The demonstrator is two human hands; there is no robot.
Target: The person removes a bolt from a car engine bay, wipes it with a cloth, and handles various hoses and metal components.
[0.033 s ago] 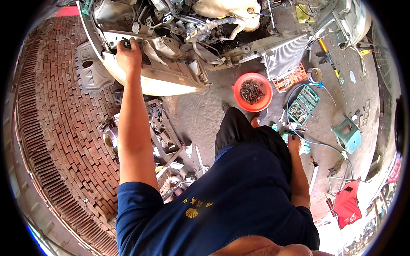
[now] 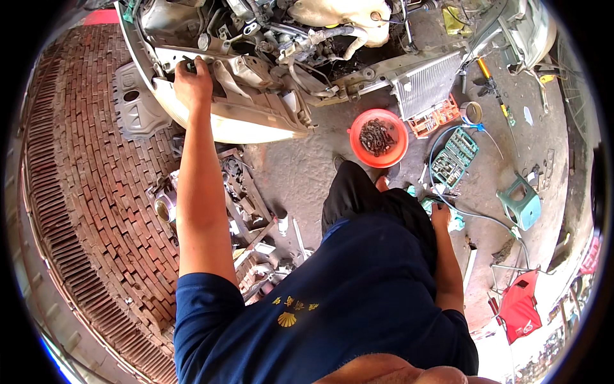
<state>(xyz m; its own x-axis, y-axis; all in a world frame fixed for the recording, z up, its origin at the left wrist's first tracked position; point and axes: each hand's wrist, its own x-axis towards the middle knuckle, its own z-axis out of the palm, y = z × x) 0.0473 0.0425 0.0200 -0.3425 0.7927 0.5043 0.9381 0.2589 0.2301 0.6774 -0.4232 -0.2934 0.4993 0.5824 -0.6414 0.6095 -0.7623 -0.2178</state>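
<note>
Head view: left hand [image 2: 193, 84] curled over headlight [image 2: 240, 130] edge, small dark item [image 2: 188, 64] at fingertips, grip unclear. Headlight at front of engine bay [image 2: 275, 46]. Right hand [image 2: 440, 216] low beside thigh, can't tell if holding anything.

can count one headlight [image 2: 252, 130] at left hand [image 2: 193, 84]; beyond right hand [image 2: 440, 216], two tool cases [image 2: 453, 158], one basin [image 2: 400, 133], one radiator [image 2: 427, 86]; right of that hand, one stool [image 2: 523, 203].
</note>
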